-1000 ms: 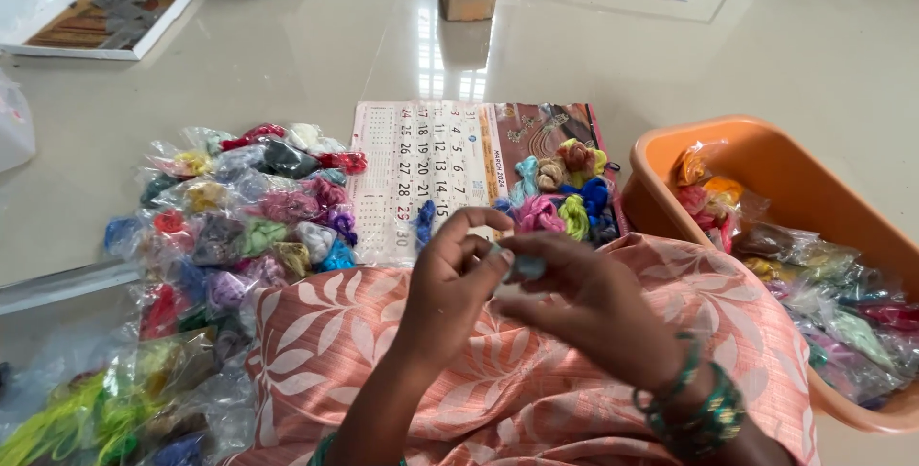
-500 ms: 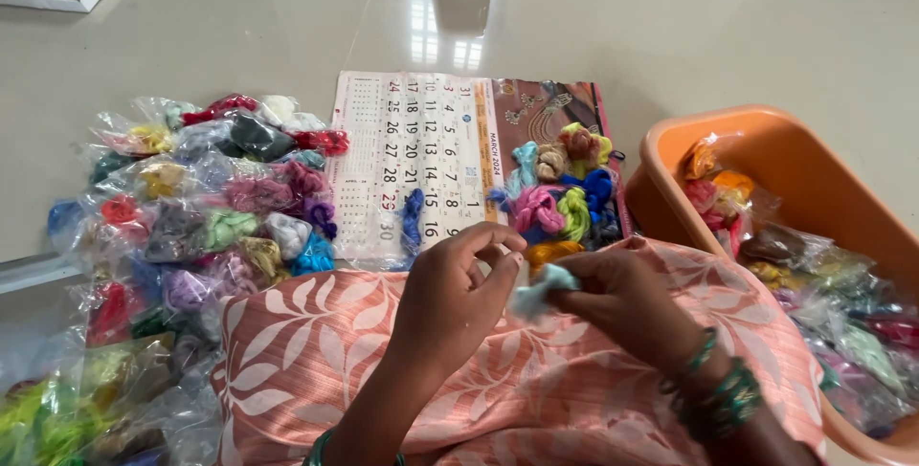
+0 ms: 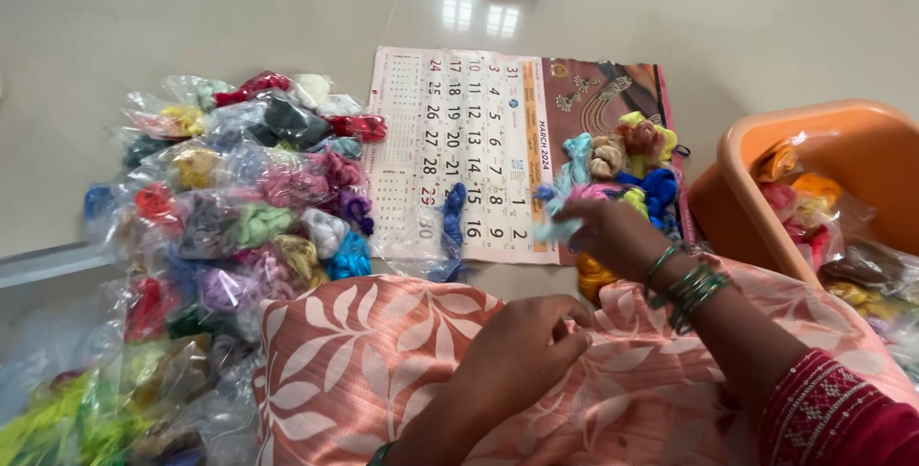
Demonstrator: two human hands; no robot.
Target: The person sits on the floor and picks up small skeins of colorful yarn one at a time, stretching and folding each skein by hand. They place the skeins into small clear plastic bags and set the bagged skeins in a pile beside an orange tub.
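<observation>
She sits on a pale, glossy floor that throws back the window light, a peach cloth with a white leaf print spread soft and creased over her lap. Her right hand, green bangles stacked at the wrist, reaches out over the paper calendar and pinches a small, pale blue tuft of thread between fingertips. The tuft hangs at the calendar's lower edge, just beside a loose heap of thread bundles: blue, yellow, pink and beige, each twisted into a soft knot. A darker blue skein lies alone on the printed page, inside a clear wrapper.

Her left hand rests on the cloth with its fingers curled in; whether it grips anything I cannot tell, since the fingertips are tucked under.

To her left is a wide spill of crinkly clear packets, each holding a coloured skein, crowding up against the edge of the cloth and the calendar's left side. To her right, an orange plastic tub with rounded corners holds more packets, its rim close to her forearm. The floor beyond the calendar's far edge is bare.
</observation>
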